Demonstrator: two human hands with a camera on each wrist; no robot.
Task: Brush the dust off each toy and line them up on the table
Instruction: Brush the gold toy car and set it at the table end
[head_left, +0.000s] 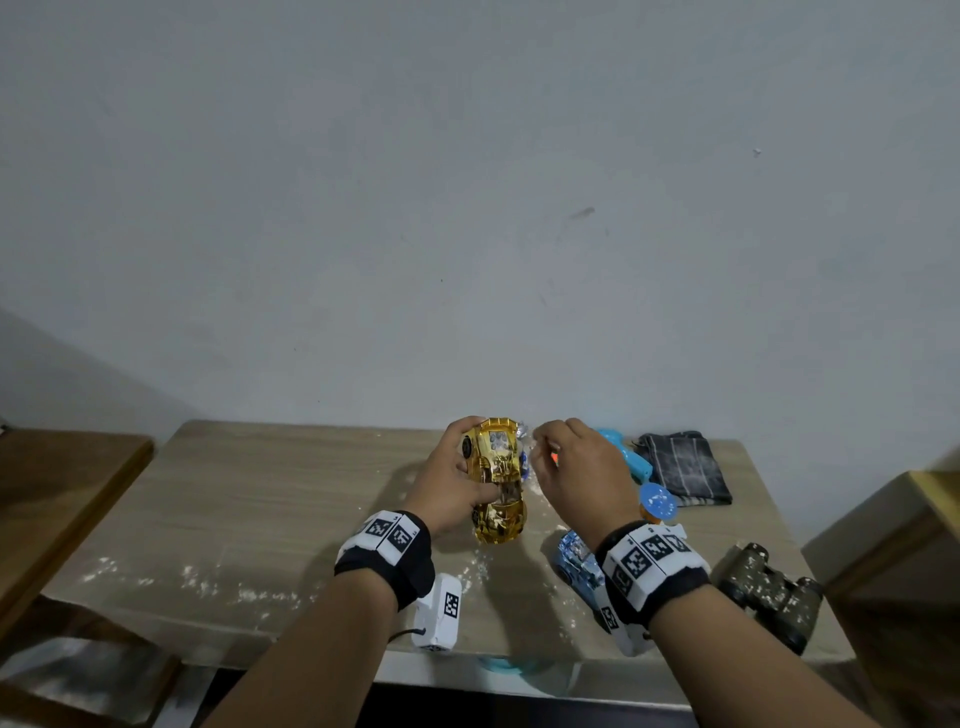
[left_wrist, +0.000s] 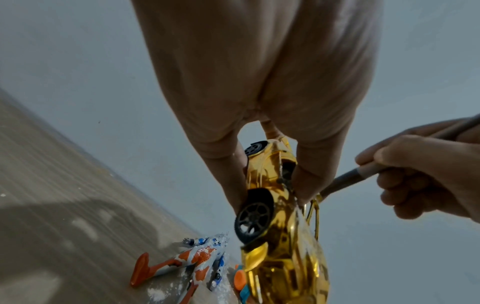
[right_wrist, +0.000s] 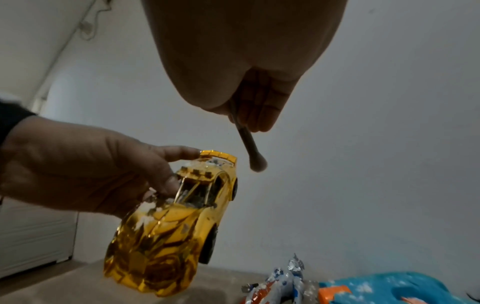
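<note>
Gold toy car (head_left: 497, 480), white dust on roof, is held above the table (head_left: 234, 509) by the left hand (head_left: 452, 486), fingers curled round its body. Brush (right_wrist: 249, 146) is pinched in the right hand (head_left: 582, 480), tip just beside the car's rear; dusty robot figure (left_wrist: 192, 261) lies below

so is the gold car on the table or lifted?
Lifted. The left hand grips the gold car above the table; the right wrist view shows wall behind it.
</note>
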